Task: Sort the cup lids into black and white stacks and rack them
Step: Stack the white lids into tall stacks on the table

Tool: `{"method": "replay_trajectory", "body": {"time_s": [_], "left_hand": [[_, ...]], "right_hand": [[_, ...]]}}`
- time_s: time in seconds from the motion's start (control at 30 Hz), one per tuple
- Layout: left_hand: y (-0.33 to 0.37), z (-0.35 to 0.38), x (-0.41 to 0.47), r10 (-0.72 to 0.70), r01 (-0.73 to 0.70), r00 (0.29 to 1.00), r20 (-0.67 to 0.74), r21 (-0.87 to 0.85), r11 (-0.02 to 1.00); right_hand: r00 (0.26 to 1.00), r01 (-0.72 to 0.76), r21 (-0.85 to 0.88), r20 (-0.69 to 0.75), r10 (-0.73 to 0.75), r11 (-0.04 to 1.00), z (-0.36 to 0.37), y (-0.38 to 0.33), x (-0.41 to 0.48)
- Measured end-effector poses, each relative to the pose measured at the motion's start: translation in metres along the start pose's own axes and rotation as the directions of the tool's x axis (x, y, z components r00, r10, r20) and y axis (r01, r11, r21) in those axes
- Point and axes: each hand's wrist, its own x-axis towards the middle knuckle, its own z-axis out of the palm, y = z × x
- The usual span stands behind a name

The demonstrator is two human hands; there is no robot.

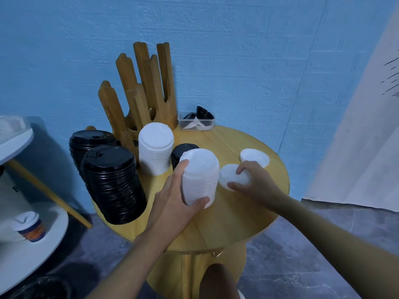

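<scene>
The left hand [176, 192] is closed around the hand-held white stack [199, 175] of cup lids, thumb on the near lower edge and fingers wrapped up the left side; the stack is tilted and sits above the middle of the round table [226, 223]. The right hand [258, 180] is curled over 1 single white lid [232, 175], fingertips on its far edge and thumb at its near edge; this lid is just right of the hand-held white stack and low over the tabletop, and whether it touches the surface cannot be determined. A low white pile [254, 157] lies flat near the right rim, behind the right hand. The standing white stack [155, 147] is upright at the centre rear. The front black stack [113, 184] stands at the left edge, with the rear black stack [90, 142] directly behind it. A short black stack [183, 151] is partly hidden behind the hand-held white stack. The wooden rack [142, 89] stands at the back of the table, its slots holding no visible lids. A clear container [196, 123] to its right holds mixed black and white lids.
</scene>
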Motion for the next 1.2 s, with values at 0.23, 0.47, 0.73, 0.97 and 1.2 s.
{"method": "replay_trajectory", "body": {"time_s": [0.23,0.47,0.73,0.97,1.2], "left_hand": [[0.004,-0.003,0.0,0.024,-0.024,1.0,0.007,0.007,1.0],[0.006,-0.004,0.0,0.013,-0.013,1.0,0.002,-0.017,1.0],[0.004,-0.002,0.0,0.034,-0.034,0.999,0.003,0.036,0.999],[0.004,-0.001,0.0,0.042,-0.043,0.999,0.016,0.058,0.997],[0.005,-0.004,0.0,0.041,-0.041,0.999,0.01,0.027,0.999]], "right_hand": [[0.968,0.249,0.407,-0.112,-0.223,0.879,-0.041,-0.058,-0.001],[0.922,0.318,0.273,0.132,-0.363,0.908,-0.028,-0.085,0.001],[0.872,0.38,0.187,0.253,-0.418,0.906,-0.033,-0.101,0.003],[0.894,0.355,0.188,0.219,-0.391,0.916,-0.027,-0.099,0.007],[0.868,0.362,0.242,0.266,-0.42,0.9,-0.028,-0.096,0.012]]}}
